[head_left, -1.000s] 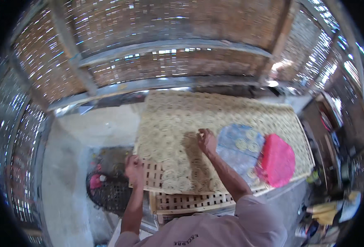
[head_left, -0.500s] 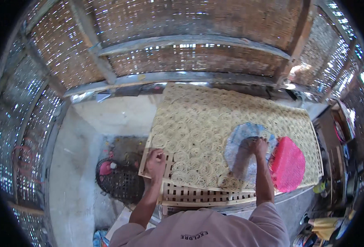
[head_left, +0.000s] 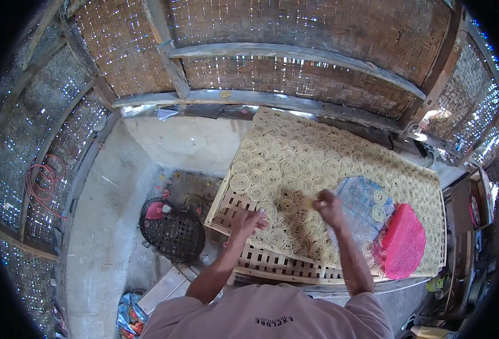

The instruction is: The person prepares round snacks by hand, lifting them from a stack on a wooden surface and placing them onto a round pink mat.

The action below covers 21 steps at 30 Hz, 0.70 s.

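Observation:
Rows of pale coils of noodle-like strands (head_left: 311, 152) cover a slatted bamboo tray (head_left: 230, 210), whose lattice shows bare at the near left corner. Just beside that bare patch is my left hand (head_left: 250, 224), fingers partly stretched over the nearest coils and nothing visible in them. My right hand (head_left: 330, 208) is raised above the middle of the tray, closed on a blurred pale coil (head_left: 308, 201) at its fingertips. A clear bluish plastic sheet (head_left: 354, 198) lies on the coils to its right, with a few loose coils on it. Touching the sheet is a bright pink bundle (head_left: 405, 243).
A second slatted tray (head_left: 286, 269) shows beneath the near edge. On the floor at left stands a dark woven basket (head_left: 176, 234) with a pink item (head_left: 156, 210) at its rim. A pale low wall (head_left: 94, 226) runs along the left, and woven bamboo walls (head_left: 294, 28) enclose the room.
My right hand has moved left off the plastic sheet, now with a pale coil in its fingers. My left hand has shifted right and its fingers have loosened. The view has turned slightly.

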Available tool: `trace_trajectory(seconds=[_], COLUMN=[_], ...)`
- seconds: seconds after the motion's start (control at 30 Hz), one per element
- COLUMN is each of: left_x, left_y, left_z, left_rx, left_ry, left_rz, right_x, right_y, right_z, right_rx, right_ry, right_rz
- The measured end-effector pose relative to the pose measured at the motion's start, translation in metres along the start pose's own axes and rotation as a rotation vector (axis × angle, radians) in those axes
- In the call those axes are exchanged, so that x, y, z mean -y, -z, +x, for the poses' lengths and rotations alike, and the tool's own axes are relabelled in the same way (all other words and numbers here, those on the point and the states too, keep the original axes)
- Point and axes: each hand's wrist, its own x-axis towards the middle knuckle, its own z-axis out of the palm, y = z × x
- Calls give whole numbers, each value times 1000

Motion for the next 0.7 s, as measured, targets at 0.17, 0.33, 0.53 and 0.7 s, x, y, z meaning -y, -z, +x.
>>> trace_trajectory(seconds=[0.17, 0.33, 0.53, 0.7], left_x=[-7, 4, 42, 18], left_y=[0, 21, 43, 27], left_z=[11, 39, 72, 51], left_rx=[51, -183, -486, -617], left_ry=[258, 18, -371, -410], left_rz=[-454, -476, 101, 442], right_x=[58, 74, 62, 49], right_y=[-69, -107, -147, -148], right_z=[-8, 7, 16, 3], right_rx=[325, 304, 220, 216], right_ry=[236, 540, 765, 786], right_rz=[100, -121, -465, -464])
